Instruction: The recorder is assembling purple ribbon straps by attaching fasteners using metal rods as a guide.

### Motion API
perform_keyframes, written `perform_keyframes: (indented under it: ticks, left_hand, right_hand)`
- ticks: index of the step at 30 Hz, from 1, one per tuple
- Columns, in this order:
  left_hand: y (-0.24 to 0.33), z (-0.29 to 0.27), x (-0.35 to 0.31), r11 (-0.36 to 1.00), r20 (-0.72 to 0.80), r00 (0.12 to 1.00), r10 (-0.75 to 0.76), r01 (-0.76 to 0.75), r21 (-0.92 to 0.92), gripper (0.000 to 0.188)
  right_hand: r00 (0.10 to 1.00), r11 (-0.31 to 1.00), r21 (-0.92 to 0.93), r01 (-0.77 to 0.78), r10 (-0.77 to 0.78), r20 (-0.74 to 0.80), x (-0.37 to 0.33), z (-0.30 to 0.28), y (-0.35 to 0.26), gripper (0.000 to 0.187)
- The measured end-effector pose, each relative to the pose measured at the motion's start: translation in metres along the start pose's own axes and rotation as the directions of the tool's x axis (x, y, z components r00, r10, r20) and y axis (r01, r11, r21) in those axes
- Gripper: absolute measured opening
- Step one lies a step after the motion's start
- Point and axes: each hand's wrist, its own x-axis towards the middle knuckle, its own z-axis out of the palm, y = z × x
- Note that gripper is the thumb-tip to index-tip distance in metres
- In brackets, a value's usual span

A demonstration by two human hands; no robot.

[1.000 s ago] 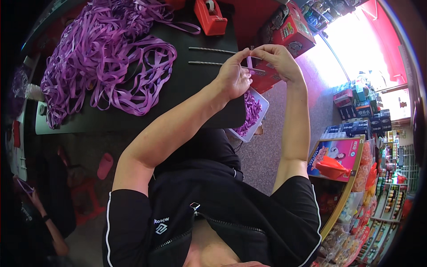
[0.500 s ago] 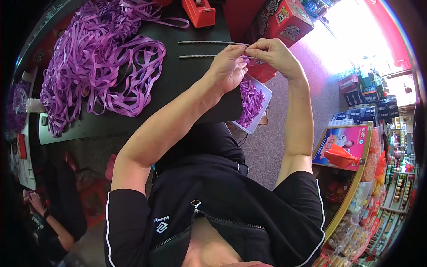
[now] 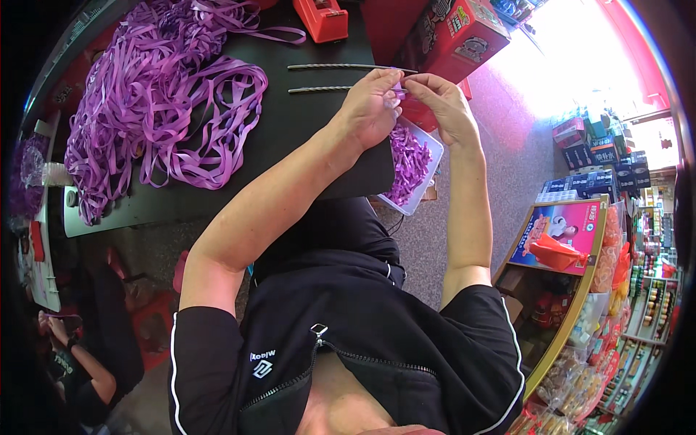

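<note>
Over the table's right edge my left hand [image 3: 371,107] is closed, thumb and fingers pinching a small piece of purple ribbon [image 3: 398,88]. Close beside it, my right hand [image 3: 446,107] is closed too, its thumb and forefinger pinched at the ribbon's right side; the fingertips partly hide their grip. Two thin twisted metal rods, one farther [image 3: 326,67] and one nearer [image 3: 317,90], stick out leftward past my left hand. A large tangled heap of purple ribbon [image 3: 159,101] lies on the dark table [image 3: 290,138] to the left.
Below my hands stands a whitish plastic bin [image 3: 433,170] full of short purple ribbon pieces [image 3: 408,163]. A red tape dispenser [image 3: 322,20] sits at the table's far side. Red boxes [image 3: 464,40] stand beyond. Shop shelves line the right; another person [image 3: 87,362] sits at lower left.
My right hand has shifted slightly left and its wrist has dropped, with the forearm now more upright. My left hand stays nearly in place at the ribbon.
</note>
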Motion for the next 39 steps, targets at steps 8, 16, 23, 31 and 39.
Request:
perform_keyframes:
  ticks: [8, 16, 23, 31, 39]
  left_hand:
    - [0.005, 0.022, -0.016, 0.997, -0.046, 0.999, -0.017, 0.013, -0.077, 0.055]
    - [0.008, 0.017, -0.015, 0.987, 0.028, 0.998, -0.065, 0.068, -0.146, 0.065]
    - [0.006, 0.017, -0.014, 0.987, 0.006, 0.997, -0.083, 0.083, -0.137, 0.067]
    - [0.008, 0.018, -0.015, 0.987, 0.008, 0.996, -0.085, 0.085, -0.137, 0.065]
    - [0.007, 0.017, -0.014, 0.987, 0.042, 0.994, -0.097, 0.102, -0.123, 0.063]
  right_hand:
    - [1.0, 0.978, -0.209, -0.025, 0.025, 0.0, 0.024, -0.025, -0.006, 0.022]
    - [0.871, 0.826, -0.563, 0.033, 0.252, 0.421, 0.083, -0.039, -0.013, 0.024]
    - [0.788, 0.71, -0.699, 0.085, 0.381, 0.483, 0.1, -0.034, -0.012, 0.024]
    - [0.838, 0.642, -0.764, 0.063, 0.381, 0.389, 0.095, -0.023, -0.015, 0.025]
    - [0.945, 0.344, -0.938, -0.05, 0.321, 0.067, 0.076, -0.003, -0.018, 0.036]
